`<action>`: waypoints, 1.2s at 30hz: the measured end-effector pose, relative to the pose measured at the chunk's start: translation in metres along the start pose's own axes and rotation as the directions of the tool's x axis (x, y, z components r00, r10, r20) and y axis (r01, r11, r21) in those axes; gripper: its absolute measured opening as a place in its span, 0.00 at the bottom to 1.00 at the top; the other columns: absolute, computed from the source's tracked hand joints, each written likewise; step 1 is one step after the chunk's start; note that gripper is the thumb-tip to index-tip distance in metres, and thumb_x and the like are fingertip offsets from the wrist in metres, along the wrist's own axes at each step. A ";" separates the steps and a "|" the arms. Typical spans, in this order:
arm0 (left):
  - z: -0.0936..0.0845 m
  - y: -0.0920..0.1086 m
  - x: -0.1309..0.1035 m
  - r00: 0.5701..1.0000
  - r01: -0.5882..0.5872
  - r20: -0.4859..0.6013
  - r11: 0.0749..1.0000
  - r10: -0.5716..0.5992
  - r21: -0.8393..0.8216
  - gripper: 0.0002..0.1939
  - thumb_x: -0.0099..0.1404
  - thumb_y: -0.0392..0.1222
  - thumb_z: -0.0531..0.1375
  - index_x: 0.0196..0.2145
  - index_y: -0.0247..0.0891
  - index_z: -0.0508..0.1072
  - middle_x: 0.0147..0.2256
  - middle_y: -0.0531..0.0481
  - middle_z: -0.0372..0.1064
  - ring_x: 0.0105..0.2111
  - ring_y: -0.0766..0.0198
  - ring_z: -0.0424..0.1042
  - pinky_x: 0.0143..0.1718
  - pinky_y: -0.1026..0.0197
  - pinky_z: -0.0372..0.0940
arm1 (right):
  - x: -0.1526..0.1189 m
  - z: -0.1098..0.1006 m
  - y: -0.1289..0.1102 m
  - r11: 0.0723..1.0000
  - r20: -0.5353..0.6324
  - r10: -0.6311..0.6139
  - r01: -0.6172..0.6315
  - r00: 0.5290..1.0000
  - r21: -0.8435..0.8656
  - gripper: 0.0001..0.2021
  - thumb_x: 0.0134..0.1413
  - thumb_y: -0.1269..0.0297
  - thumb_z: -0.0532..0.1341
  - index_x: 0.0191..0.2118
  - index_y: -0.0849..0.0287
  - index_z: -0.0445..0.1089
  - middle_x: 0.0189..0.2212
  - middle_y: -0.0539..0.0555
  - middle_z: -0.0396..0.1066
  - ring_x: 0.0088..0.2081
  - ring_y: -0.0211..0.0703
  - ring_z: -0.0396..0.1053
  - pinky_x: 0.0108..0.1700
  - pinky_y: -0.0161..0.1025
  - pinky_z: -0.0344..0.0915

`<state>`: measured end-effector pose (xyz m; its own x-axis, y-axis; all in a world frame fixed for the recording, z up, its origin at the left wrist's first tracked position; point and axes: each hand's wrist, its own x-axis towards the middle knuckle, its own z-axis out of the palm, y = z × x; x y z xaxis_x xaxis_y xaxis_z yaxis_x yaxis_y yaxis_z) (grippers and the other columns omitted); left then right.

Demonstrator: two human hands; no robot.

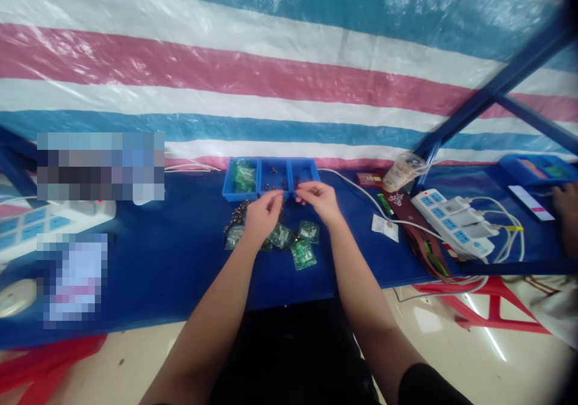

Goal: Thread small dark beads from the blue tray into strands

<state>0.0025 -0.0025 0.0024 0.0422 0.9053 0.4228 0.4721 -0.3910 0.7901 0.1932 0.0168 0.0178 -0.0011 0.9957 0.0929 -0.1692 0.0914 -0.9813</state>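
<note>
Both hands are held up in the middle of the frame, just in front of a blue tray (271, 179). The left hand (262, 215) and the right hand (318, 200) are kept apart, fingers pinched; what is pinched cannot be told. Small green bags (302, 253) are spread below them on the blue table (158, 260).

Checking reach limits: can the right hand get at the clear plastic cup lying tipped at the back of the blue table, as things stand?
Probably yes. The right hand is beside the blue compartment tray; the clear plastic cup lies to its right with bare blue table and only a white cable between.
</note>
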 end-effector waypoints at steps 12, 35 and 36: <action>-0.002 0.002 0.001 1.000 0.003 -0.006 1.000 -0.003 0.024 0.15 0.71 0.48 0.57 0.45 0.39 0.79 0.26 0.52 0.74 0.24 0.68 0.70 0.31 0.65 0.65 | 0.014 -0.019 0.016 0.985 -0.216 -0.065 0.028 0.974 -0.168 0.19 0.50 0.53 0.67 0.45 0.60 0.76 0.39 0.56 0.79 0.25 0.37 0.73 0.23 0.34 0.65; -0.001 0.003 0.001 0.996 0.029 0.082 0.999 -0.030 0.013 0.15 0.70 0.48 0.58 0.47 0.40 0.79 0.26 0.53 0.73 0.24 0.68 0.70 0.31 0.65 0.67 | -0.004 -0.031 -0.008 0.655 0.261 0.108 0.129 0.959 -0.745 0.07 0.55 0.65 0.62 0.37 0.59 0.77 0.19 0.45 0.63 0.23 0.35 0.59 0.28 0.34 0.54; -0.001 0.003 0.001 0.993 0.026 0.116 1.000 -0.025 -0.006 0.15 0.69 0.48 0.59 0.49 0.41 0.78 0.27 0.53 0.74 0.24 0.68 0.70 0.31 0.65 0.67 | -0.006 -0.026 -0.009 0.705 0.263 0.072 0.138 0.962 -0.696 0.08 0.57 0.63 0.62 0.38 0.59 0.76 0.19 0.44 0.60 0.22 0.35 0.58 0.28 0.34 0.54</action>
<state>0.0032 -0.0032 0.0060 0.1324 0.9281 0.3481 0.4677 -0.3681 0.8036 0.2206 0.0102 0.0220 -0.2721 0.9602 0.0635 0.5668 0.2132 -0.7958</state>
